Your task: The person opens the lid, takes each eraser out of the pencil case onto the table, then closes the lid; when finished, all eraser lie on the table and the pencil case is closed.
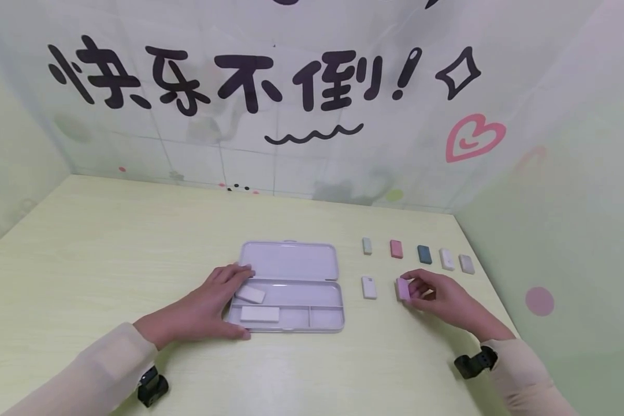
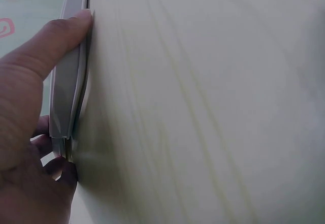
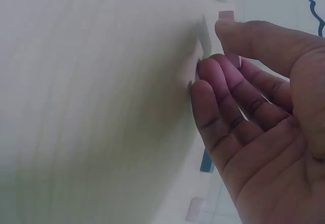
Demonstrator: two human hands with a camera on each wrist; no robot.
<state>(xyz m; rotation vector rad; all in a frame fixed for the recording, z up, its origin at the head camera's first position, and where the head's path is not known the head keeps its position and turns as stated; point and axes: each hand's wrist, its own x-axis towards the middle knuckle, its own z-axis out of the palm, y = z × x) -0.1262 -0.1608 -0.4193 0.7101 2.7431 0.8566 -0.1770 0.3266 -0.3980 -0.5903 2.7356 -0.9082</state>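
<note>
A pale lilac pencil case (image 1: 288, 260) lies with its lid folded back on the table. My left hand (image 1: 200, 312) grips its left end, the thumb (image 2: 66, 31) against the front wall and the other fingers around the end. Inside the case, one white block (image 1: 260, 314) lies straight in the front compartment; another white block (image 1: 252, 294) sits tilted in the rear one. To the right of the case, my right hand (image 1: 442, 297) pinches a small pink eraser (image 1: 403, 289) between thumb and fingers, at the table surface. Beside it lies a white eraser (image 1: 368, 287).
Behind the right hand runs a row of small blocks: pale green (image 1: 367, 246), red-pink (image 1: 396, 249), dark teal (image 1: 424, 254), white (image 1: 446, 259) and grey (image 1: 466, 264). A printed sheet (image 1: 301, 167) hangs along the table's back edge, with side walls left and right.
</note>
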